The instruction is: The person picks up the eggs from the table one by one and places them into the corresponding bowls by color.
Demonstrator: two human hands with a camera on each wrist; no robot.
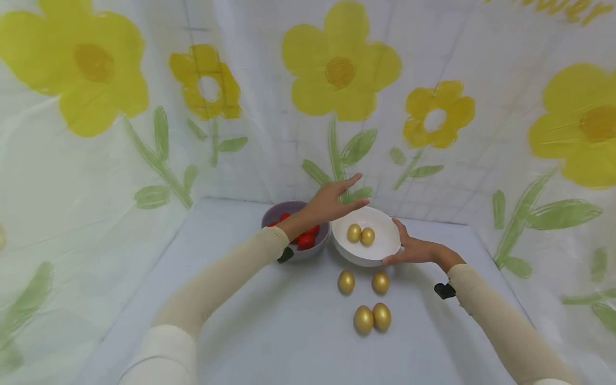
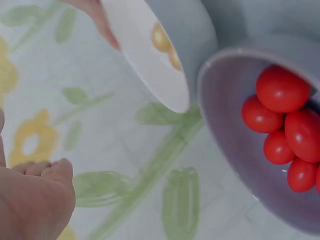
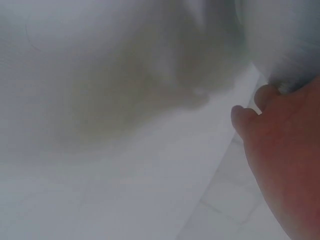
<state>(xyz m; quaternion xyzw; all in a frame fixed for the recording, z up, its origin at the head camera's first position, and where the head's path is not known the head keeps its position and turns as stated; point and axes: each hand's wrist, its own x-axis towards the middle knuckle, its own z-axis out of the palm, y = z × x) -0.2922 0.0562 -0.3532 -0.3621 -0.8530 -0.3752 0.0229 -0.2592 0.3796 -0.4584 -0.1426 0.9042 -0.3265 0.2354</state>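
White bowl (image 1: 384,231) is at the far side of the tabletop (image 1: 269,331), right hand (image 1: 415,250) nearer with fingers curled round its right side, left hand (image 1: 332,201) empty, fingers spread near its far left rim.

A white, slightly see-through plastic sheet (image 1: 269,160) hung behind the table and down both sides of the frame, its surface softly creased. Big yellow five-petalled flowers with orange centres filled the upper left (image 1: 98,64), upper middle (image 1: 340,72) and right edge; two smaller, white-centred yellow blooms (image 1: 228,91) stood between them on green, leafy stems. Yellow painted-looking lettering (image 1: 575,8) was cut off at upper right. I noticed faint grid lines across the sheet. The pale grey-white, smooth tabletop (image 1: 269,347) spread below, under soft light.
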